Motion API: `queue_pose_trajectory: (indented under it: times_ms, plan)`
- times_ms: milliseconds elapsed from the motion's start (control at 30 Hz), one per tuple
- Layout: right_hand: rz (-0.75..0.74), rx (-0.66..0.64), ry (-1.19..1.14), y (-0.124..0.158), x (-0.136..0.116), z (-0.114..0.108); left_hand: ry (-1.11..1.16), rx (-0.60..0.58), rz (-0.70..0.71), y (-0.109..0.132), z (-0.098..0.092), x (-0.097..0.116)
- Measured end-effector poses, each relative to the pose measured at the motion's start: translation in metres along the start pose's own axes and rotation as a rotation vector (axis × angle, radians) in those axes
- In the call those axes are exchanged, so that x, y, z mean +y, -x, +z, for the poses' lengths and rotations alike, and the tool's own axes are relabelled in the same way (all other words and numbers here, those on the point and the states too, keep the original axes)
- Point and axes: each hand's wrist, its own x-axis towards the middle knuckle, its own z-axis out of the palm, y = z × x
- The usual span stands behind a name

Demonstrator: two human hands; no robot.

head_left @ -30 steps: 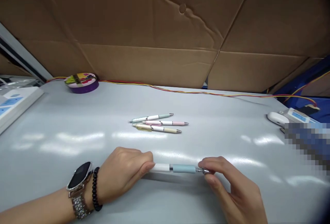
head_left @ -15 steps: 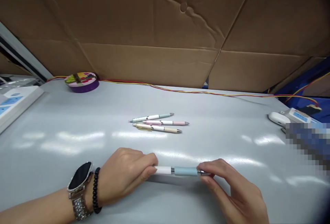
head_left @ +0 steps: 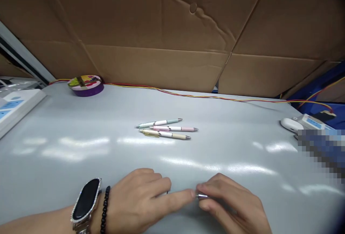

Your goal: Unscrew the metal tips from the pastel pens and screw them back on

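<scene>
Near the front of the table, my left hand (head_left: 151, 198) is closed around a pen, its thumb stretched along the pen toward the metal tip. Most of the pen is hidden behind that thumb and the fingers. Pinched between the thumb and fingers of my right hand (head_left: 234, 201) is the pen's silver tip (head_left: 202, 195); whether it is still joined to the barrel I cannot tell. Farther back lie a light-green and white pen (head_left: 159, 123), a pink and white pen (head_left: 175, 129) and a yellow and white pen (head_left: 167, 134), close together.
A round purple box (head_left: 87, 89) stands at the back left. Red and yellow wires (head_left: 188, 96) run along the back edge below a cardboard panel (head_left: 156, 65). A white power strip (head_left: 24, 108) is at left, a white rounded object (head_left: 291, 123) at right.
Both hands have come lower and closer together. My left thumb has stretched out to the right, covering the blue grip that showed before. The three pens behind stay put.
</scene>
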Motion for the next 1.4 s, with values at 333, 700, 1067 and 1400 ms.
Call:
queue_pose_trajectory:
  times_ms: [333,700,1067,1400]
  plan:
    - [-0.01,0.064,-0.006,-0.001,-0.005,0.002,-0.093,-0.001,0.029,0.002,-0.004,-0.001]
    - [0.209,0.198,0.307,0.013,0.014,-0.023,-0.171,0.004,-0.049,0.008,-0.006,-0.013]
    - [0.382,-0.2,0.565,0.018,0.06,-0.029,-0.008,0.108,-0.073,0.0,-0.01,-0.018]
    - [0.255,0.029,0.324,0.0,0.001,-0.014,0.069,0.057,-0.154,0.001,-0.006,-0.016]
